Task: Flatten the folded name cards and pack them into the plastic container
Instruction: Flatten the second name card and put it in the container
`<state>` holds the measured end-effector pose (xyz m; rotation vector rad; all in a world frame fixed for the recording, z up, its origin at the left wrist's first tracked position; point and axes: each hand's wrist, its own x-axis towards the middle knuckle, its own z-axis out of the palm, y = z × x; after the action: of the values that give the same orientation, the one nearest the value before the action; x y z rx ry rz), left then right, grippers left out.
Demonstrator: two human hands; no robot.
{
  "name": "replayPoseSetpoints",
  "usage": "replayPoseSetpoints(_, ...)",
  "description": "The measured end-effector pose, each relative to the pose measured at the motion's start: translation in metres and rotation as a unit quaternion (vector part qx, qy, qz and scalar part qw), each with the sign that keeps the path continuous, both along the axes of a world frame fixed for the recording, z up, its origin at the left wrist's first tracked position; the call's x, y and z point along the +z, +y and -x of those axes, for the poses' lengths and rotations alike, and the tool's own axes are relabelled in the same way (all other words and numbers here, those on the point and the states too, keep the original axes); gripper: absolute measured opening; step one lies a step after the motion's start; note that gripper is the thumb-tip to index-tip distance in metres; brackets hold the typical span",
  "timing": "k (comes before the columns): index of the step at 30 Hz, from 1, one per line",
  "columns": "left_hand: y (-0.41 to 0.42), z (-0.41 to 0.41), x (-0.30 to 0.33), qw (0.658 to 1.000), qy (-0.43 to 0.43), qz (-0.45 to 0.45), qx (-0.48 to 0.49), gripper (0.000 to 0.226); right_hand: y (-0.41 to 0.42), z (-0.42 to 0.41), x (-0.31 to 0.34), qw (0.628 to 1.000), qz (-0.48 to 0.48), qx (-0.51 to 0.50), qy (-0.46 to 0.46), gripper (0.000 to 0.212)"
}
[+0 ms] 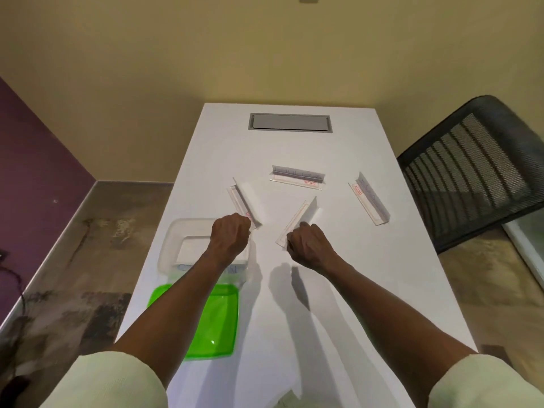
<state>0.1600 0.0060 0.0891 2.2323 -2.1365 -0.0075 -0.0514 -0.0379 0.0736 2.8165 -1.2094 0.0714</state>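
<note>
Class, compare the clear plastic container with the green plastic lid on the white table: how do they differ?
The clear plastic container is colourless and see-through; the green plastic lid is bright translucent green. The container has raised walls; the lid lies shallow and flat. The container sits farther from the person, the lid nearer, its far edge meeting the container. Both are rounded rectangles under the left arm.

Bare white table (338, 290) lies open near the right forearm. Ahead, four folded name cards (298, 178) ring the middle, with gaps between them. On the left, the clear container (173, 240) and green lid (217, 325) block the table's edge. A chair (471, 172) crowds the right side.
</note>
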Motion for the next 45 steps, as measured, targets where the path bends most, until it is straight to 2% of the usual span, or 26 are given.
replayPoseSetpoints(2, -0.005, 0.017, -0.001, 0.999, 0.027, 0.011, 0.019, 0.011, -0.003, 0.020, -0.002, 1.000, 0.006, 0.000, 0.000, 0.028)
replayPoseSetpoints(6, -0.012, 0.047, -0.005, 0.998, 0.055, 0.023, 0.030, 0.009, -0.009, 0.057, -0.006, 1.000, 0.000, -0.009, -0.005, 0.044)
replayPoseSetpoints(10, -0.022, 0.068, -0.015, 0.993, 0.094, 0.023, 0.068, 0.012, -0.022, 0.090, -0.014, 0.999, -0.034, -0.024, 0.000, 0.048)
replayPoseSetpoints(13, -0.028, 0.077, -0.026, 0.989, 0.113, 0.017, 0.092, 0.011, -0.036, 0.109, -0.022, 0.997, -0.062, -0.034, 0.000, 0.044)
replayPoseSetpoints(17, -0.036, 0.083, -0.040, 0.984, 0.132, -0.021, 0.121, 0.014, -0.059, 0.125, -0.033, 0.996, -0.079, -0.046, 0.010, 0.026)
replayPoseSetpoints(20, -0.042, 0.085, -0.046, 0.969, 0.174, -0.048, 0.168, 0.019, -0.073, 0.130, -0.037, 0.992, -0.104, -0.068, 0.005, 0.019)
replayPoseSetpoints(26, -0.046, 0.088, -0.065, 0.924, 0.268, -0.093, 0.255, 0.029, -0.100, 0.126, -0.047, 0.980, -0.155, -0.116, -0.045, 0.023)
replayPoseSetpoints(30, -0.048, 0.087, -0.074, 0.895, 0.318, -0.116, 0.290, 0.019, -0.120, 0.119, -0.059, 0.954, -0.224, -0.165, -0.108, 0.011)
replayPoseSetpoints(33, -0.049, 0.082, -0.081, 0.885, 0.344, -0.123, 0.288, 0.019, -0.134, 0.110, -0.064, 0.936, -0.282, -0.177, -0.115, 0.029)
replayPoseSetpoints(38, -0.059, 0.079, -0.089, 0.869, 0.396, -0.118, 0.271, 0.024, -0.161, 0.094, -0.073, 0.936, -0.293, -0.172, -0.090, 0.032)
replayPoseSetpoints(43, -0.057, 0.085, -0.096, 0.829, 0.469, -0.105, 0.287, 0.016, -0.190, 0.080, -0.081, 0.912, -0.343, -0.199, -0.108, 0.041)
replayPoseSetpoints(45, -0.053, 0.088, -0.101, 0.822, 0.482, -0.100, 0.286, 0.013, -0.199, 0.077, -0.086, 0.903, -0.367, -0.199, -0.104, 0.049)
